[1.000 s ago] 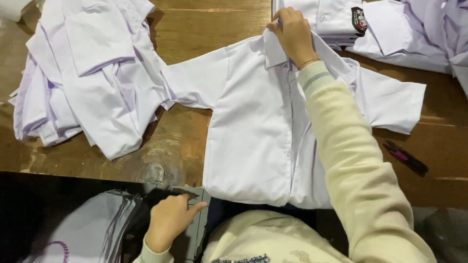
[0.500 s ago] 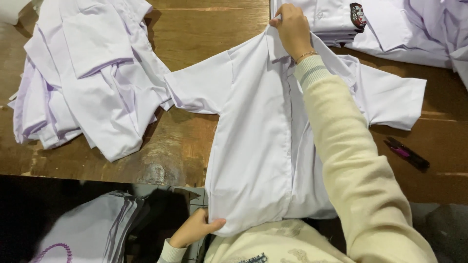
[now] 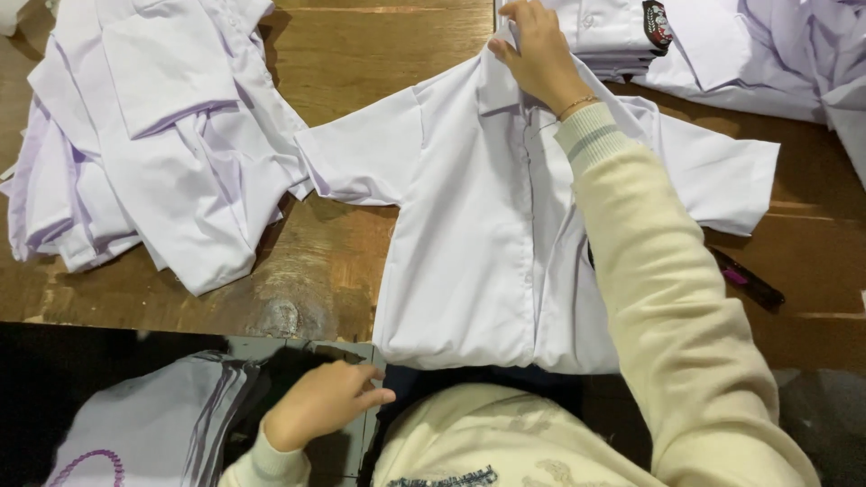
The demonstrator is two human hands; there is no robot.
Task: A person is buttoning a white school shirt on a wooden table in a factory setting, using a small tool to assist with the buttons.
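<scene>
At the collar, the right hand (image 3: 541, 56) pinches the white shirt (image 3: 469, 252); the left hand (image 3: 320, 403), loosely curled and empty, leaves the overhanging hem free to slide off the table (image 3: 361, 54)

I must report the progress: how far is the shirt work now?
Done: a neat stack of folded shirts at the top. In hand: one white shirt lies spread flat, sleeves out; the right hand presses its collar, the left hand is off it. Left: the loose shirt pile on the wooden table.
</scene>
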